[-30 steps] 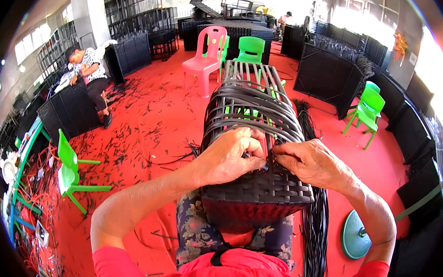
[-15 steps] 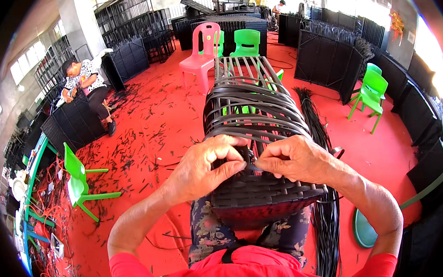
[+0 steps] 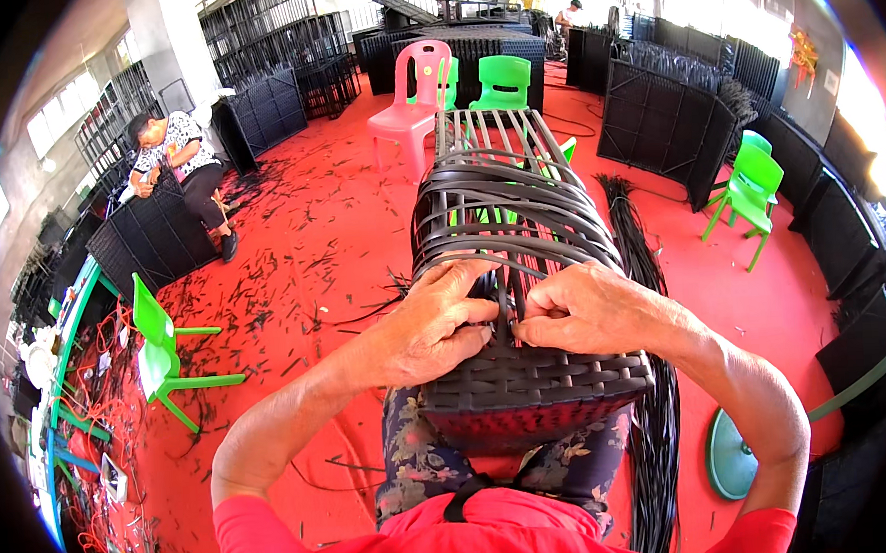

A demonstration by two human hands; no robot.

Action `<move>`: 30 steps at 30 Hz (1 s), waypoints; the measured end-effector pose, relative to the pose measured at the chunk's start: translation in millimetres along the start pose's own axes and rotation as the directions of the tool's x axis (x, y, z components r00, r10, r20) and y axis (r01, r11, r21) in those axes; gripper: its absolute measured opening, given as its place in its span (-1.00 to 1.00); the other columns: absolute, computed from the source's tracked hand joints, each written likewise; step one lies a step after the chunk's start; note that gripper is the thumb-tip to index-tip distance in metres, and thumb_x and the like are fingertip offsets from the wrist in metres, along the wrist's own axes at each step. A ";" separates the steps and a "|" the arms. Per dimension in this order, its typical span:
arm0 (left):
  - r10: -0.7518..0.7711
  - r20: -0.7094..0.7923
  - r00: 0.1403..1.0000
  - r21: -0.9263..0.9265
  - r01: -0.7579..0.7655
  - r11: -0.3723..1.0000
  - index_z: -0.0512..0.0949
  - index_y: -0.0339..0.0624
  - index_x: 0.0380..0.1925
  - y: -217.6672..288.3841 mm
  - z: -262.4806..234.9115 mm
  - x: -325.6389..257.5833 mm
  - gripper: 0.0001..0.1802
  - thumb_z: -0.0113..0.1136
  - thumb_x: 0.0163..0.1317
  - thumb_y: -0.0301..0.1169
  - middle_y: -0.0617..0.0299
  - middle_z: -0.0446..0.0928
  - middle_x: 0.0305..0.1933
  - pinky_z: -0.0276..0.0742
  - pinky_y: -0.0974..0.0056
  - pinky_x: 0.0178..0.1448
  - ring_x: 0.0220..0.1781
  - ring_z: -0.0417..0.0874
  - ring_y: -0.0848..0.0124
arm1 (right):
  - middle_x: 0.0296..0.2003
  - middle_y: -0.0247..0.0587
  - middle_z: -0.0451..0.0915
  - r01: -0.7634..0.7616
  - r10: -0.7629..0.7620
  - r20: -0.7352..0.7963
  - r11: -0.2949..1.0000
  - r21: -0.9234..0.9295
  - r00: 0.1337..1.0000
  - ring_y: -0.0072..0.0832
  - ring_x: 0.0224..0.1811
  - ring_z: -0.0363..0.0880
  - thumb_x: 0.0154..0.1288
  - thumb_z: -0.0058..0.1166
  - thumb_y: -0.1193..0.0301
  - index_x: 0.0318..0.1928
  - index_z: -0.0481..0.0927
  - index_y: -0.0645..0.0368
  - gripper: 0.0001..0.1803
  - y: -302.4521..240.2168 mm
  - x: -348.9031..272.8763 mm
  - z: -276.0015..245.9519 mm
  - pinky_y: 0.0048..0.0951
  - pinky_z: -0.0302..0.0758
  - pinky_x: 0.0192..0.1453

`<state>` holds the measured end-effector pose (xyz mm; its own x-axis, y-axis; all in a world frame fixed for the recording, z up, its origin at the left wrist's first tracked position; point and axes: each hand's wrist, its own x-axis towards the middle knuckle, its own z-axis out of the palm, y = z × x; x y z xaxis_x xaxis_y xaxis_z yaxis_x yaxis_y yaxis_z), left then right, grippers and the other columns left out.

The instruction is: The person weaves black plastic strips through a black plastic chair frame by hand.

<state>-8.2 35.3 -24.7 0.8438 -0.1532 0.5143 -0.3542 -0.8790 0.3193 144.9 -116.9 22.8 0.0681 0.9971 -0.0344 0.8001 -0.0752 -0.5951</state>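
Across my lap lies a long slatted frame (image 3: 468,125), its near end covered in black woven plastic wicker (image 3: 530,397). Loops of flat black strip (image 3: 515,208) wrap loosely around its middle. My left hand (image 3: 435,322) is closed at the edge of the weave, thumb and bent fingers pinching a black strip that runs between the slats. Just beside it, my right hand (image 3: 590,309) pinches a strip too, with its thumb and curled forefinger close to the left fingertips. The strip ends are partly hidden under my fingers.
A bundle of black strips (image 3: 655,446) lies along the frame's right side. A pink chair (image 3: 410,118) and green chairs (image 3: 501,83) stand beyond. Another green chair (image 3: 161,351) is at left. A co-worker (image 3: 181,160) sits at far left. Strip scraps litter the red floor (image 3: 293,274).
My left fingers have curled further in at the weave's edge, and my right hand has shifted slightly. The whole view has shifted a little.
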 end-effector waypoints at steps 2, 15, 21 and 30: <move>-0.008 -0.017 1.000 -0.032 0.008 0.999 0.55 -0.27 -0.41 0.0 -3.1 -3.9 -0.88 0.14 0.04 -0.47 -0.12 0.29 0.10 0.17 0.05 0.26 0.19 0.28 -0.05 | -0.66 -0.02 0.49 0.004 -0.004 0.000 1.000 0.000 1.000 -0.21 -0.57 0.50 0.09 0.06 0.22 -0.53 0.54 0.30 -0.66 -2.1 4.0 3.3 -0.27 0.39 -0.43; -0.514 0.003 0.858 -0.425 0.466 0.776 0.53 -0.27 -0.50 19.3 -36.5 -40.8 -0.84 0.17 0.11 -0.38 0.00 0.44 0.09 0.36 0.24 0.03 0.02 0.52 0.31 | -0.62 -0.11 0.52 0.112 -0.134 -0.260 0.989 -0.099 0.956 -0.52 -0.62 0.46 0.26 0.02 0.36 -0.03 0.52 0.19 -0.70 -4.8 3.9 19.6 -0.44 0.38 -0.49; -0.388 -0.188 0.902 -0.376 0.299 0.877 0.51 -0.26 -0.41 21.8 -24.3 -48.4 -0.85 0.11 0.20 -0.39 -0.02 0.41 0.12 0.25 0.16 0.21 0.22 0.38 0.17 | -0.56 -0.05 0.54 0.269 -0.257 -0.204 0.963 0.032 0.945 -0.34 -0.53 0.52 0.24 0.04 0.37 -0.16 0.57 0.20 -0.78 -19.3 14.1 28.4 -0.37 0.42 -0.43; -0.509 -0.376 0.774 -0.699 0.123 0.704 0.09 -0.26 0.28 29.6 47.8 -66.3 -0.46 -0.15 0.37 -0.27 0.02 0.14 0.31 -0.02 0.24 0.39 0.37 0.14 0.30 | -0.61 -0.42 0.41 0.065 -0.071 0.000 0.915 0.399 0.998 -0.72 -0.56 0.34 0.34 -0.03 0.26 -0.30 0.56 0.21 -0.74 -13.7 13.7 26.0 -0.56 0.33 -0.46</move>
<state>-55.4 -2.2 -87.4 0.6820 0.4984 0.5352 -0.4275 -0.3221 0.8447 119.3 -101.9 9.7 0.0114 0.9999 0.0076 0.4987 0.0009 -0.8668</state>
